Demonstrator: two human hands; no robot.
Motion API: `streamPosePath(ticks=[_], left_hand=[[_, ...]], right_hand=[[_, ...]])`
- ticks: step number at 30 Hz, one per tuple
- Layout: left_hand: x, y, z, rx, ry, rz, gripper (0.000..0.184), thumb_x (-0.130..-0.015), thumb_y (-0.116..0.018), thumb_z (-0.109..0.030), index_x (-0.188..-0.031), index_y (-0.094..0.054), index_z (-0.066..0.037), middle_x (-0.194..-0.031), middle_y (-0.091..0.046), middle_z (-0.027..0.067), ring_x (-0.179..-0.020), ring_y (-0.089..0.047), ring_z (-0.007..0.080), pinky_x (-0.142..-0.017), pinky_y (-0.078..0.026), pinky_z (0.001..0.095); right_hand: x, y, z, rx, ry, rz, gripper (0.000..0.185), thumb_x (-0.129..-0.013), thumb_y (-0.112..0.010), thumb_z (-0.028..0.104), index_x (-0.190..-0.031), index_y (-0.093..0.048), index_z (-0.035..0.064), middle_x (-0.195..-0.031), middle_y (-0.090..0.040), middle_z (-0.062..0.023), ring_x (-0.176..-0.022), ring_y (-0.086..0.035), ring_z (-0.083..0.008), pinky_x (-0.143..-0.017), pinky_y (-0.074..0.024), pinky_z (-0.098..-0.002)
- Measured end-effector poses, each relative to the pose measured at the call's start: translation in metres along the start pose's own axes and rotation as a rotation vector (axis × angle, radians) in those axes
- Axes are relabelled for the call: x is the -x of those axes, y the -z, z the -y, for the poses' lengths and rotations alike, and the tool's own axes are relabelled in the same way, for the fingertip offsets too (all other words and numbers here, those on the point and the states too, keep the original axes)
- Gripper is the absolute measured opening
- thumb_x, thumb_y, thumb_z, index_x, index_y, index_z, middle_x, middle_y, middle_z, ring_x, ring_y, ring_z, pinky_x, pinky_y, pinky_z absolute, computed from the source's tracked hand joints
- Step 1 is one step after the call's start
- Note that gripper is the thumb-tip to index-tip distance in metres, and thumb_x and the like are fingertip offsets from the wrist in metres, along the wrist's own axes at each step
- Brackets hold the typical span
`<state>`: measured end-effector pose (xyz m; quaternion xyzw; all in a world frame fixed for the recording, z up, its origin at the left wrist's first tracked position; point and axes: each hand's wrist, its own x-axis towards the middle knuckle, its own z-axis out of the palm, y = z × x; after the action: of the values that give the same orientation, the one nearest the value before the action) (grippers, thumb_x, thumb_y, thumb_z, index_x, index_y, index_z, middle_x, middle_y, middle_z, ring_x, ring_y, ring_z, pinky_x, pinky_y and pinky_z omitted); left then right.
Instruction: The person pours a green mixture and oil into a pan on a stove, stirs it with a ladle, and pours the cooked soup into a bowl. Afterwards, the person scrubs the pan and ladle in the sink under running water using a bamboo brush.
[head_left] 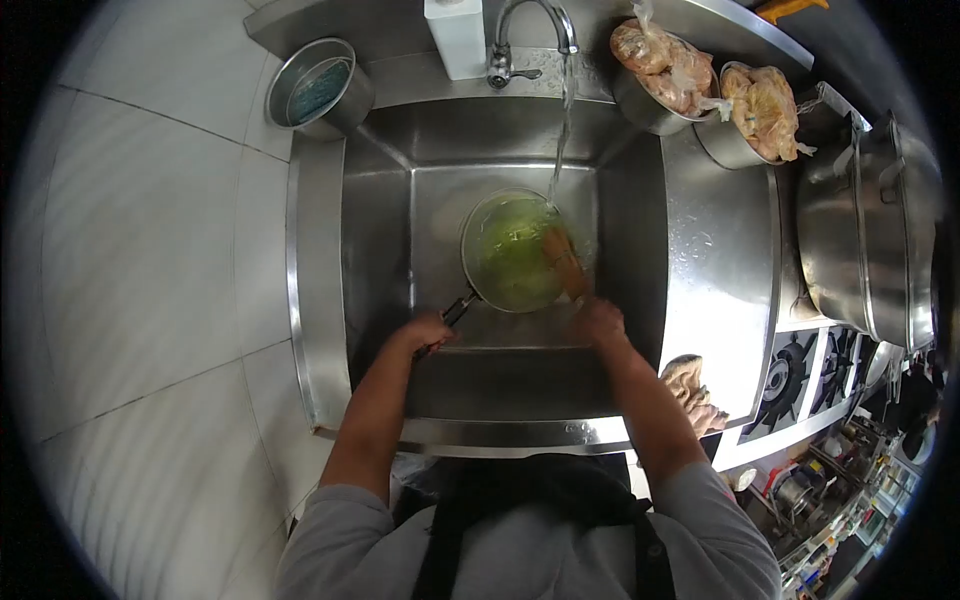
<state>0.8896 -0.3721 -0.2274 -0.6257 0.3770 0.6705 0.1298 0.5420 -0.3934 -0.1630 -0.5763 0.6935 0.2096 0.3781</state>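
Note:
My left hand (pixel 430 332) is closed around the black handle of a round pan (pixel 468 262) that sits in the steel sink. Greenish, foamy water (pixel 515 245) fills the pan. In my right hand (pixel 600 322) is a brown brush (pixel 564 256), its far end down in the water at the pan's right side; motion blurs its bristles. A stream of water (pixel 566 125) falls from the curved faucet (pixel 506 35) into the pan near its upper right rim.
The steel sink (pixel 380 220) surrounds the pan. A metal pot (pixel 345 112) with a blue-green thing inside stands at upper left, near a white container (pixel 457 40). Bagged food (pixel 665 60) fills metal pots at upper right. A cloth (pixel 688 385), large stockpot (pixel 835 230) and stove burners (pixel 785 380) lie right.

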Motion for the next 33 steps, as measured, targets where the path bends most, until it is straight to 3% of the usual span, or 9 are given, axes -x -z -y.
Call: streamPosePath(ticks=[6, 11, 13, 18, 20, 23, 26, 29, 33], left_hand=[[0.019, -0.028, -0.018, -0.392, -0.217, -0.52, 0.035, -0.072, -0.074, -0.023, -0.09, -0.062, 0.004, -0.083, -0.065, 0.021, -0.079, -0.066, 0.033, -0.069, -0.05, 0.0422], [0.013, -0.036, -0.002, -0.348, -0.152, -0.516, 0.04, -0.073, -0.073, -0.023, -0.102, -0.061, 0.003, -0.096, -0.064, 0.0239, -0.094, -0.062, 0.0384, -0.08, -0.048, 0.0441], [0.016, -0.039, -0.006, -0.326, -0.126, -0.524, 0.036, -0.075, -0.068, -0.019, -0.102, -0.061, 0.002, -0.098, -0.064, 0.0238, -0.097, -0.062, 0.0385, -0.081, -0.048, 0.0446], [0.009, -0.036, -0.012, -0.322, -0.069, -0.618, 0.028, -0.078, -0.058, -0.01, -0.103, -0.061, 0.001, -0.099, -0.064, 0.0223, -0.097, -0.061, 0.0393, -0.082, -0.048, 0.0458], [0.007, -0.032, 0.0, -0.285, -0.072, -0.568, 0.027, -0.078, -0.059, -0.01, -0.102, -0.061, 0.002, -0.098, -0.064, 0.022, -0.096, -0.061, 0.0393, -0.081, -0.048, 0.0458], [0.03, -0.034, -0.03, -0.241, -0.088, -0.556, 0.026, -0.077, -0.059, -0.011, -0.099, -0.061, 0.003, -0.097, -0.064, 0.0225, -0.095, -0.062, 0.0392, -0.081, -0.048, 0.0457], [0.033, -0.041, -0.041, -0.291, -0.096, -0.618, 0.025, -0.077, -0.061, -0.011, -0.098, -0.062, 0.002, -0.095, -0.064, 0.0237, -0.094, -0.062, 0.0393, -0.079, -0.048, 0.0455], [0.039, -0.042, -0.05, -0.243, -0.088, -0.61, 0.025, -0.076, -0.061, -0.012, -0.098, -0.063, 0.002, -0.094, -0.064, 0.0244, -0.093, -0.062, 0.0392, -0.079, -0.048, 0.046], [0.036, -0.047, -0.049, -0.283, -0.093, -0.628, 0.026, -0.076, -0.061, -0.012, -0.099, -0.063, 0.002, -0.094, -0.064, 0.0246, -0.092, -0.063, 0.0384, -0.078, -0.049, 0.0464]], right_hand=[[0.047, 0.032, 0.029, -0.031, 0.368, 0.097, 0.057, -0.078, -0.058, 0.024, -0.133, -0.046, 0.0159, -0.111, -0.064, -0.0175, -0.105, -0.061, -0.0343, -0.089, -0.0499, -0.0402], [0.001, 0.0, 0.03, 0.243, 0.327, 0.211, 0.057, -0.076, -0.061, 0.019, -0.131, -0.05, 0.0147, -0.108, -0.064, -0.0188, -0.096, -0.064, -0.0336, -0.08, -0.052, -0.0407], [-0.05, -0.044, -0.003, -0.02, 0.456, 0.044, 0.051, -0.076, -0.062, 0.018, -0.126, -0.054, 0.0133, -0.102, -0.065, -0.0177, -0.088, -0.065, -0.0326, -0.075, -0.052, -0.0404], [0.027, 0.026, 0.049, -0.155, 0.31, 0.397, 0.035, -0.077, -0.062, 0.014, -0.111, -0.059, 0.0056, -0.088, -0.064, -0.0155, -0.076, -0.064, -0.0302, -0.066, -0.0516, -0.0394], [-0.005, 0.005, 0.024, 0.045, 0.483, 0.335, 0.037, -0.077, -0.062, 0.013, -0.112, -0.058, 0.0046, -0.091, -0.065, -0.0171, -0.077, -0.065, -0.0308, -0.064, -0.0516, -0.0399], [-0.039, -0.001, 0.027, 0.05, 0.235, -0.053, 0.045, -0.076, -0.062, 0.017, -0.119, -0.054, 0.0043, -0.096, -0.065, -0.0198, -0.083, -0.067, -0.0318, -0.066, -0.0529, -0.0408], [-0.008, 0.006, 0.054, 0.049, 0.273, 0.338, 0.052, -0.076, -0.062, 0.018, -0.126, -0.05, 0.0061, -0.101, -0.065, -0.0208, -0.09, -0.066, -0.0343, -0.07, -0.0541, -0.0417], [0.034, 0.014, 0.041, 0.104, 0.505, -0.034, 0.049, -0.076, -0.062, 0.018, -0.122, -0.054, 0.0049, -0.102, -0.066, -0.0206, -0.094, -0.065, -0.0348, -0.077, -0.0535, -0.0428], [-0.037, -0.007, 0.023, 0.102, 0.219, 0.059, 0.045, -0.075, -0.064, 0.023, -0.117, -0.06, 0.007, -0.105, -0.065, -0.0197, -0.098, -0.064, -0.0347, -0.085, -0.0506, -0.0432]])
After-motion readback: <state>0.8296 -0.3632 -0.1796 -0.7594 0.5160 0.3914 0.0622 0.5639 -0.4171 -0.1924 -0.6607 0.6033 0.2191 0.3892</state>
